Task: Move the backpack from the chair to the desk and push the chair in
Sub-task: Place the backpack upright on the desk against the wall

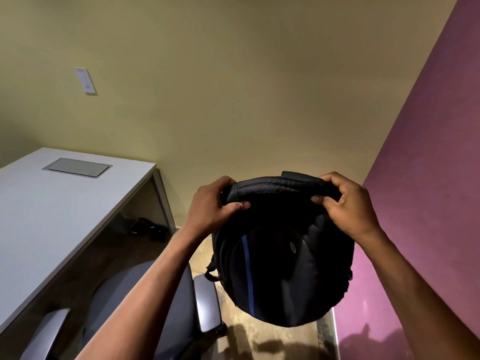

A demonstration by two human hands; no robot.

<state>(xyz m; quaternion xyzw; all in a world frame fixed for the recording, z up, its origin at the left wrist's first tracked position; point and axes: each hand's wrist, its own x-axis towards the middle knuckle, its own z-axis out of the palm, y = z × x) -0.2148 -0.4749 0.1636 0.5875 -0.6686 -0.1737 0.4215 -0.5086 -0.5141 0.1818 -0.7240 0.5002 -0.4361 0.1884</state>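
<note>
White desk (52, 203) sat at left, w/ a gray chair (145, 294) below it. Left hand (213, 203) had fingers clamped on the backpack's top edge; black backpack (283, 255) hung in mid-air, off the chair, right of desk. Right hand (345, 201) pinched the same edge on the opp. side, beside the purple wall (428, 178).

Backpack (283, 253) right of desk (52, 203), above floor; chair (166, 307) below left, beside desk.
</note>
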